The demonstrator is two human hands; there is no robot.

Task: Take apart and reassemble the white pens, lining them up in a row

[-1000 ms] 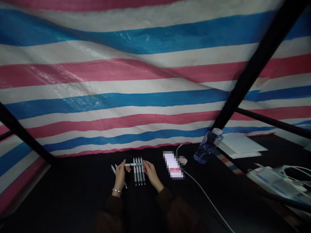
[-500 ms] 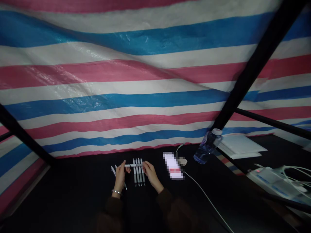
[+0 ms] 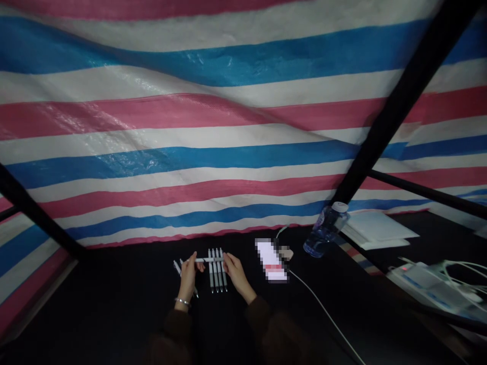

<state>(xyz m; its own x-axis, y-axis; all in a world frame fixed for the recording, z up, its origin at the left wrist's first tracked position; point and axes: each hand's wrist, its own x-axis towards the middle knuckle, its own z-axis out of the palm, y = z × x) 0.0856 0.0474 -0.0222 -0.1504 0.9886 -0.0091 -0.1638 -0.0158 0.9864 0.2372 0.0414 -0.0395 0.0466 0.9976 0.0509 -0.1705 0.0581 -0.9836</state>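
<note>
My left hand (image 3: 188, 278), a bracelet on its wrist, and my right hand (image 3: 236, 276) both hold a white pen (image 3: 208, 259) crosswise between their fingertips, just above a black tabletop (image 3: 114, 314). That pen lies across the top ends of a row of several upright-lying white-and-grey pens (image 3: 216, 271), and my right fingers are beside the row's right end. Two more pens (image 3: 177, 268) stick out from under my left hand, their middles hidden by it.
A pixelated phone (image 3: 271, 261) with a white cable (image 3: 323, 309) lies right of the pens. Behind it stand a water bottle (image 3: 325, 230) and white papers (image 3: 376, 230). A power strip with cables (image 3: 426, 279) sits at right. A striped tarpaulin (image 3: 228, 152) and black poles (image 3: 399, 101) rise behind.
</note>
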